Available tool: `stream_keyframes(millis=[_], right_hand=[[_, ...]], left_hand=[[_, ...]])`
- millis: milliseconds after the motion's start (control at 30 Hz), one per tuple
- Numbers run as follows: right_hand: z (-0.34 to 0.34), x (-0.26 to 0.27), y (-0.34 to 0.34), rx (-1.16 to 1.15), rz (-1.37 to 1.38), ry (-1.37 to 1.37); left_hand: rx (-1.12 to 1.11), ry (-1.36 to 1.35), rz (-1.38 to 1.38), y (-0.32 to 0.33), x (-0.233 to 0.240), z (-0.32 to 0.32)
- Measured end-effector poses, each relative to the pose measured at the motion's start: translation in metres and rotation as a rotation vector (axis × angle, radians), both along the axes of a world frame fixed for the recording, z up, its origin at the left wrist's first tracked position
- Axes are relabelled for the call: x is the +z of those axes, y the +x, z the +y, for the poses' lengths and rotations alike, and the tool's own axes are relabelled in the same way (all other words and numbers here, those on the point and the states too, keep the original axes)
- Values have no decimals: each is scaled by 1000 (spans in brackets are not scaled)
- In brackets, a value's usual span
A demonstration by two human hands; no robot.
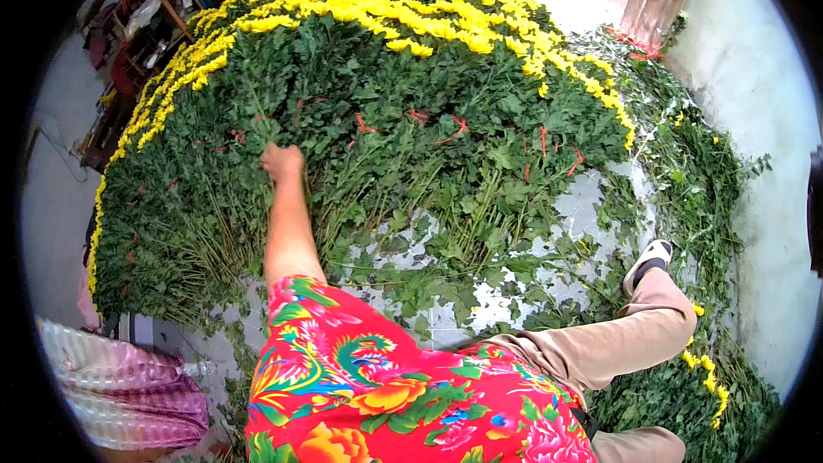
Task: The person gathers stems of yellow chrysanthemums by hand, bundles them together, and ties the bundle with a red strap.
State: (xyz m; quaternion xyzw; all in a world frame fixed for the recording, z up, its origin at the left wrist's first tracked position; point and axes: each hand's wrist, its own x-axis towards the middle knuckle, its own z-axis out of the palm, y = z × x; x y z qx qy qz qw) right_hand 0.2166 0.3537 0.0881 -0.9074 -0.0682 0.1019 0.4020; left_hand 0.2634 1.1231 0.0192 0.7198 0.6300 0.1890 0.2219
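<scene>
My left hand (283, 163) is at the end of the bare forearm reaching up from the floral red sleeve. Its fingers are curled round leafy green chrysanthemum stems (269, 130), whose foliage rises just above the fist. Around it spreads a large fan-shaped heap of cut chrysanthemums (386, 83), with yellow blooms (443, 19) along the far and left edges and bare stem ends toward me. Red ties (366, 125) show among the leaves, several of them right of the hand. My right hand is out of view.
Loose leaves (443, 289) litter the tiled floor. My shoe (648, 263) stands at the right, near a long pile of greenery (701, 186) along the wall (759, 141). More yellow flowers (707, 373) lie lower right. Patterned fabric (135, 386) is lower left, a cluttered rack (138, 19) upper left.
</scene>
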Motion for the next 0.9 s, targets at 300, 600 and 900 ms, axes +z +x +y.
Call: stream_keyframes(millis=[300,600,900], right_hand=[[-36,-20,-53,-142,135,-7],[-127,-31,-153,-419,260,-59],[-222,-61,-271,-514,433,-120]], left_hand=[[-450,144,-24,48,-147,-226],[-1602,-235,-747,166,-32,-540],[-2103,-1294,-773,47,98,-800]])
